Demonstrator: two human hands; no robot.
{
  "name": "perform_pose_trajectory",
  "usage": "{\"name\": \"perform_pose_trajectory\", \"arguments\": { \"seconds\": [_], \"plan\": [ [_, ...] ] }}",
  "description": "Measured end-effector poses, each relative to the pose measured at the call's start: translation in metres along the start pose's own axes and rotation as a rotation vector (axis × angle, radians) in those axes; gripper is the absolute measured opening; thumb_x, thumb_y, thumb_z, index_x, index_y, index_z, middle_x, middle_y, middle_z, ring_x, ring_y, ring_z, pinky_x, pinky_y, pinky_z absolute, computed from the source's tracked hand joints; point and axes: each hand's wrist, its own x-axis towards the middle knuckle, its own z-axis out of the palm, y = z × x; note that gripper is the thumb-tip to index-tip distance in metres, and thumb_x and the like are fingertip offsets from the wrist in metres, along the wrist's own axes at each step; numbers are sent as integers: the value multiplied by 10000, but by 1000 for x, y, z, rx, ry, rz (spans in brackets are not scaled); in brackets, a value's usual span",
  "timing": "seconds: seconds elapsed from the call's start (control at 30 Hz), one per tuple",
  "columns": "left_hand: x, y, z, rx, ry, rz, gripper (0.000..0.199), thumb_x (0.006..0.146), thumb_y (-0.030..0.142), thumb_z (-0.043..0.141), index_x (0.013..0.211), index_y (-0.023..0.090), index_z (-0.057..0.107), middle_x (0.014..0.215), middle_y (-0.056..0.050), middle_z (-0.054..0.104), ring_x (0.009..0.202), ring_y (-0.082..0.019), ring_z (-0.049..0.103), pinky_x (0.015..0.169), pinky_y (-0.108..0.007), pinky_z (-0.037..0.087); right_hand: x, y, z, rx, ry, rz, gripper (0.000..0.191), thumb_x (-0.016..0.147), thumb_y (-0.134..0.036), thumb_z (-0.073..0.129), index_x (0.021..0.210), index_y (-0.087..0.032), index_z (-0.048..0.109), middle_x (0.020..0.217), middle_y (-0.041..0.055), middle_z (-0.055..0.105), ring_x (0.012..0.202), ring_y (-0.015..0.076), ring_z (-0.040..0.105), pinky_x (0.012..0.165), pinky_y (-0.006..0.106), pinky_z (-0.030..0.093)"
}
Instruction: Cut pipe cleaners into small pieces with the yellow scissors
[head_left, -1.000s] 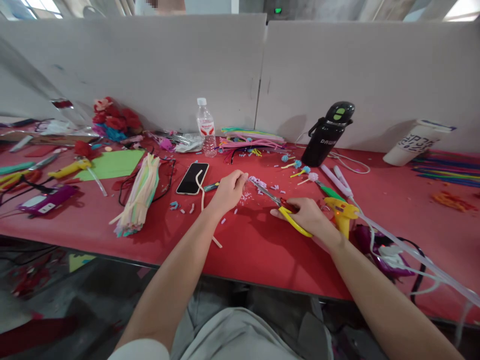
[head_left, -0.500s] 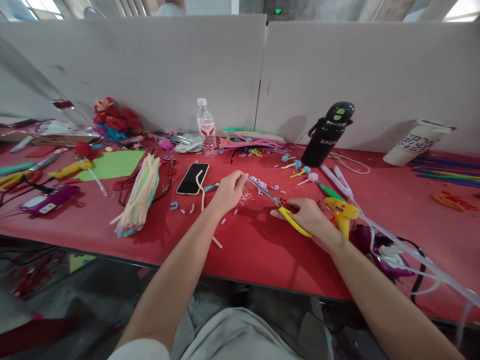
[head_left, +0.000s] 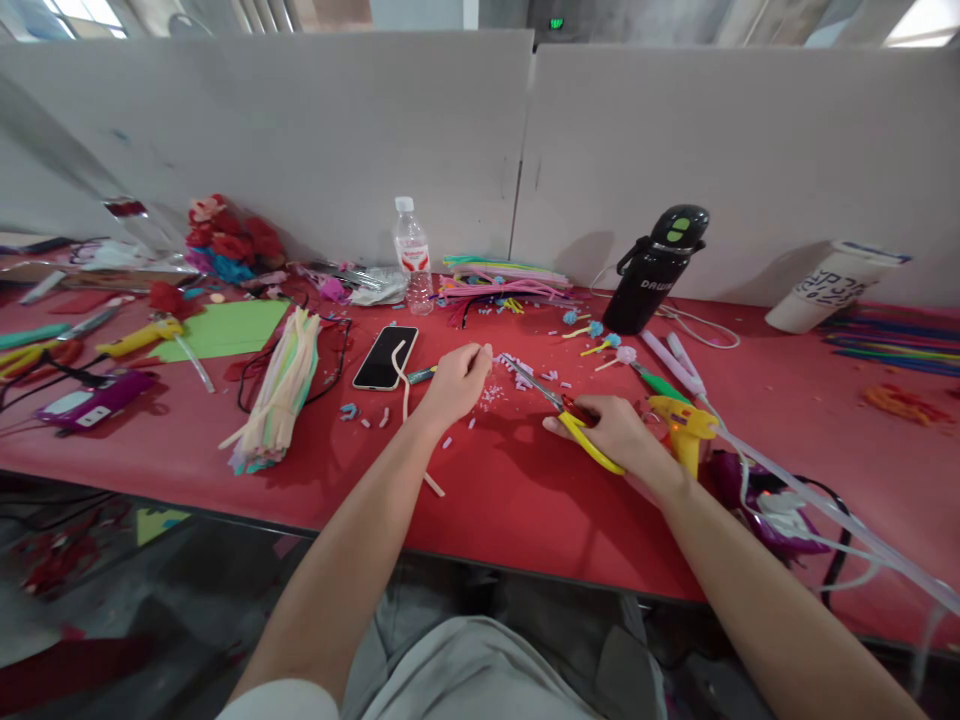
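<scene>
My left hand (head_left: 460, 380) is closed in a pinch above the red table, left of a small pile of cut lilac pieces (head_left: 523, 379). What sits between its fingertips is too small to make out. My right hand (head_left: 609, 432) grips a pair of scissors (head_left: 587, 445) with yellow and red handles. Their blades point up and left over the lilac pieces, towards the left fingertips. Under my left forearm runs a cream fuzzy stem (head_left: 406, 398), its upper end lying on a phone (head_left: 385, 357).
A bundle of pale fuzzy stems (head_left: 281, 400) lies left. Behind stand a water bottle (head_left: 412, 258) and a black flask (head_left: 658, 270). Small pompom-tipped sticks (head_left: 604, 345) lie near the flask. A yellow glue gun (head_left: 684, 420) stands beside my right wrist, a white cup (head_left: 832, 288) farther right.
My left hand has shifted very slightly left, away from the scissor tips. The scissor blades appear slightly further apart. My right hand is nearly still.
</scene>
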Motion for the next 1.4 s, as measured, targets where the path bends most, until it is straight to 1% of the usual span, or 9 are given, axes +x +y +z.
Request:
{"name": "perform_pose_trajectory", "arguments": {
  "seconds": [0.17, 0.37, 0.53, 0.67, 0.83, 1.1, 1.27, 1.4],
  "plan": [
    [0, 1, -1, -82, 1, -46, 422, 899, 490, 334, 612, 181, 318, 550, 22, 310, 513, -96, 314, 501, -260, 236, 0, -1, 0, 15, 5, -21, 556, 685, -674, 586, 562, -171, 383, 564, -42, 284, 538, 78, 247, 458, 220, 196],
    [-1, 4, -3, -81, -15, -28, 426, 897, 499, 340, 628, 175, 407, 554, 14, 398, 516, -101, 363, 515, -259, 275, -1, 0, 0, 17, -3, -24, 547, 693, -651, 596, 559, -172, 369, 565, -42, 268, 538, 79, 243, 449, 220, 191],
    [0, 4, -3, -78, -21, -16, 428, 903, 498, 327, 634, 176, 415, 568, 6, 431, 535, -109, 391, 533, -258, 300, -1, 1, 0, 23, -9, -28, 553, 689, -669, 585, 553, -164, 404, 568, -40, 269, 537, 77, 236, 443, 220, 191],
    [0, 3, -3, -74, -32, -16, 428, 903, 499, 333, 636, 175, 415, 568, 7, 435, 538, -109, 396, 537, -256, 303, 0, 1, 0, 26, -25, -35, 556, 687, -670, 586, 548, -162, 407, 566, -41, 276, 536, 76, 233, 448, 219, 197],
    [-1, 2, -3, -79, -33, -9, 419, 909, 488, 332, 647, 174, 423, 574, 11, 431, 540, -105, 396, 540, -254, 306, 1, -1, 0, 30, -37, -9, 561, 678, -672, 597, 551, -167, 390, 553, -45, 284, 535, 79, 238, 449, 214, 201],
    [0, 2, -3, -58, -23, -1, 417, 909, 486, 330, 650, 174, 425, 582, 6, 445, 556, -111, 407, 559, -255, 316, 1, -2, -2, 13, -2, -16, 576, 666, -695, 587, 546, -168, 390, 559, -41, 274, 531, 78, 234, 444, 220, 192],
    [1, 2, -4, -53, -16, 30, 397, 915, 458, 342, 649, 175, 422, 588, 10, 435, 559, -106, 402, 567, -257, 315, -1, -3, -2, 27, -10, -15, 570, 675, -674, 599, 554, -175, 351, 566, -45, 259, 538, 80, 235, 454, 224, 191],
    [1, 3, -4, -59, -6, 38, 391, 914, 451, 350, 644, 175, 410, 593, 13, 426, 564, -104, 400, 568, -257, 312, 0, -1, -2, 30, -22, -17, 569, 675, -678, 595, 556, -175, 357, 564, -45, 264, 538, 80, 236, 454, 225, 190]
  ]
}}
